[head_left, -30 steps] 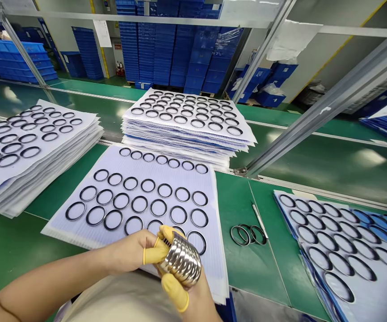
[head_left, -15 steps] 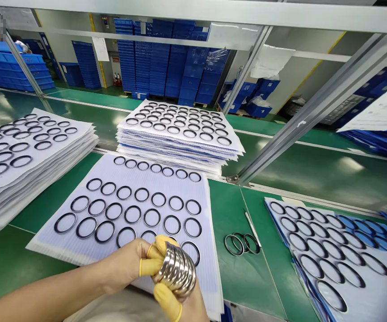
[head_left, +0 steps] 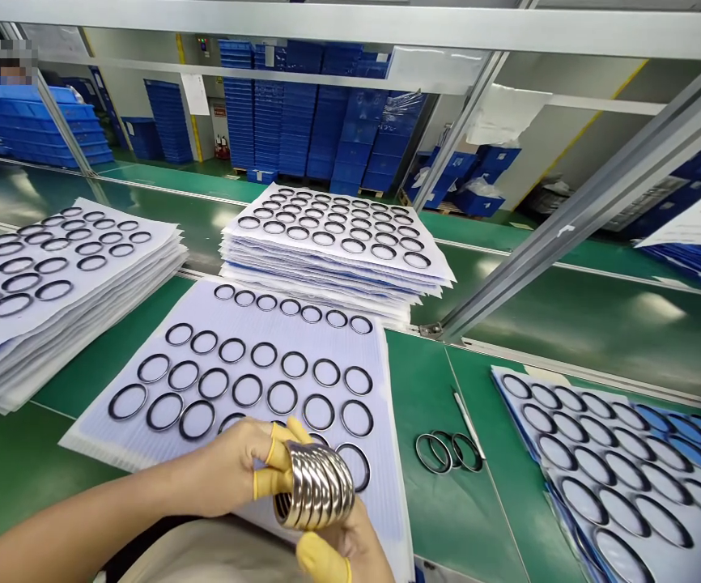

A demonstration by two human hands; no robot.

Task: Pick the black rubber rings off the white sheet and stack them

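A row of shiny metal rings, pressed face to face, sits between my two hands above the front of the white sheet. My left hand, with yellow finger cots, is closed on the row's left end. From below right, my right hand supports the row. Its yellow-covered thumb shows just under the rings, while its other fingers are largely hidden behind them. Beneath, dark-edged rings lie in rows on the white sheet; my hands cover part of the nearest row.
Three loose rings and a white pen-like tool lie to the right. Stacked ring-covered sheets stand at left and behind. Another ring-covered sheet is at far right. A slanted metal post rises behind the bench.
The ring row has turned so its rims show more side-on, and my right thumb has dropped a little away from it. The whole view has shifted slightly.
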